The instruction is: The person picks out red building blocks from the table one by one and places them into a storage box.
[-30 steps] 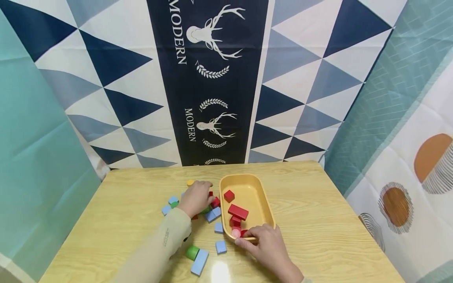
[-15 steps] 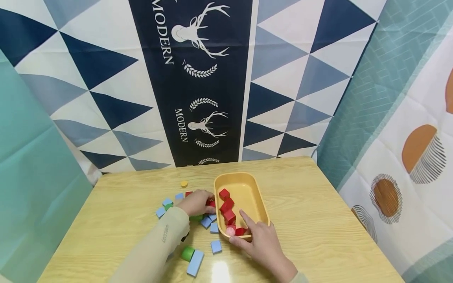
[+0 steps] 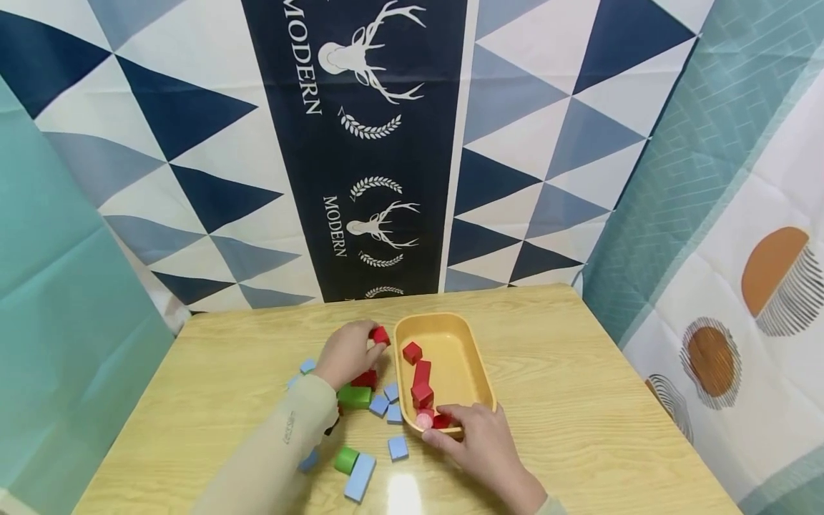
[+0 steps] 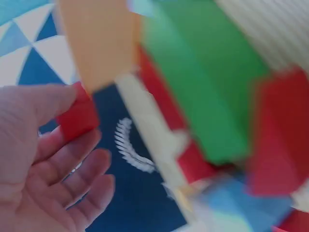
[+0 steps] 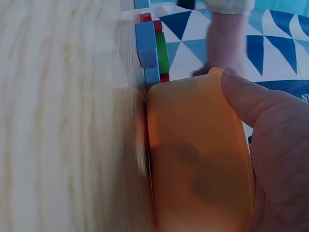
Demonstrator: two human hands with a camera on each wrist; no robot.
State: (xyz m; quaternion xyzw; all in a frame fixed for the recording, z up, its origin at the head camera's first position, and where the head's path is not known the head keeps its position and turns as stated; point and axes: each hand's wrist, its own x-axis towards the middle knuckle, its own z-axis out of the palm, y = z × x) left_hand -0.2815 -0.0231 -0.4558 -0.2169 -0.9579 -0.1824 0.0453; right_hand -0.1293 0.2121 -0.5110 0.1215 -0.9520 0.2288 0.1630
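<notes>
My left hand (image 3: 350,352) pinches a red block (image 3: 380,335) between thumb and fingers, left of the yellow plastic bin (image 3: 455,357). In the left wrist view the same red block (image 4: 79,116) sits at the thumb tip, with the other fingers loosely bent. My right hand (image 3: 487,445) grips the bin's near rim, thumb outside and fingers over the edge. The right wrist view shows the thumb of that hand (image 5: 285,140) on top of the bin wall (image 5: 198,154). Several red blocks (image 3: 422,394) lie along the bin's left side, near a pink round piece (image 3: 423,420).
Left of the bin lie a green block (image 3: 355,397), a red block (image 3: 364,380) and several blue blocks (image 3: 378,405). A blue cube (image 3: 398,448), a green rounded piece (image 3: 346,460) and a long blue block (image 3: 360,477) lie nearer. Patterned cloth hangs behind the wooden table (image 3: 547,372).
My left hand has moved away from me, now with a red block in its fingers. Red blocks in the bin have shifted. The right index finger, pointing into the bin earlier, has drawn back.
</notes>
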